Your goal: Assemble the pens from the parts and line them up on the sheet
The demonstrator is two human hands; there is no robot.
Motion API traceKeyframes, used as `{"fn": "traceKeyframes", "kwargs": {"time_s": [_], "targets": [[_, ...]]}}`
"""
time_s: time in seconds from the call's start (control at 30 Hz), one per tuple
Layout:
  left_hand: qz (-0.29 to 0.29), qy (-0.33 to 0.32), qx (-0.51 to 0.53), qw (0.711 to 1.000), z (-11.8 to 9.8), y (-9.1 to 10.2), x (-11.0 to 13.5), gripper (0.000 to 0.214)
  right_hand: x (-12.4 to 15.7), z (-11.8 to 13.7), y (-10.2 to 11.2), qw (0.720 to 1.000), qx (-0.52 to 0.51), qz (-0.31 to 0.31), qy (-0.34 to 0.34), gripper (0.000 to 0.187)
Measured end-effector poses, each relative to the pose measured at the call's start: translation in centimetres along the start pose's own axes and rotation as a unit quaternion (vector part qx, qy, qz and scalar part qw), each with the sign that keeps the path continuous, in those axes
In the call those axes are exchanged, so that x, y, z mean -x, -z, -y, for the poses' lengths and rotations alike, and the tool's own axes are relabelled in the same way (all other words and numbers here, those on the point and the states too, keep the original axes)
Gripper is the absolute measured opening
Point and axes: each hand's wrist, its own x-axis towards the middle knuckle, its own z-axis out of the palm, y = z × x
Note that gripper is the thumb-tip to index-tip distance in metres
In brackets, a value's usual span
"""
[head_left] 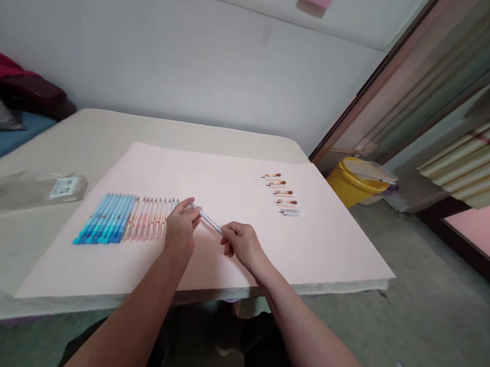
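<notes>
A slim whitish pen [210,221] is held slanting between my two hands above the pale pink sheet. My left hand [183,224] pinches its upper left end, and my right hand [241,242] closes round its lower right end. Left of my left hand lies a row of several pale pinkish pens [149,219], partly hidden by that hand. Beside them sit several blue pens [105,218] in a tight row. Over to the right, small brown-topped pieces [283,193] with thin tips lie in a column, with a greyish one [291,213] nearest me.
The pale pink sheet [329,256] covers much of the table. A clear plastic bag [29,193] with a white label lies at the left. A yellow bucket [347,185] stands on the floor past the table's right edge. A wall [175,53] rises behind.
</notes>
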Motion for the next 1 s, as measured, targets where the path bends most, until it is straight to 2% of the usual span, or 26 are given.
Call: {"fn": "traceKeyframes", "kwargs": {"time_s": [0.1, 0.27, 0.47, 0.53, 0.67, 0.73, 1.0], "targets": [[0.01, 0.004, 0.015, 1.0, 0.2, 0.0, -0.1, 0.038, 0.1, 0.2, 0.0, 1.0, -0.002, -0.004, -0.004, 0.026], [-0.033, 0.015, -0.008, 0.999, 0.3, -0.1, -0.2, 0.036, 0.2, 0.4, -0.1, 1.0, 0.01, 0.001, 0.0, 0.027], [0.031, 0.012, 0.05, 0.998, -0.2, -0.1, 0.0, 0.036, 0.0, 0.3, -0.1, 1.0, -0.018, 0.004, -0.01, 0.026], [0.036, 0.018, 0.054, 0.998, -0.1, -0.1, 0.0, 0.035, -0.1, 0.3, -0.1, 1.0, -0.024, 0.004, -0.013, 0.025], [-0.023, 0.028, 0.015, 0.999, 0.2, -0.1, -0.1, 0.035, 0.0, 0.6, -0.1, 1.0, -0.021, 0.002, -0.013, 0.026], [-0.034, 0.03, 0.011, 0.999, 0.3, -0.1, -0.2, 0.036, 0.1, 0.8, -0.1, 1.0, -0.025, 0.005, -0.013, 0.026], [0.034, 0.008, 0.063, 0.997, 0.0, 0.0, -0.2, 0.033, 0.6, 2.1, 0.0, 0.994, -0.096, 0.002, -0.051, 0.023]]}}
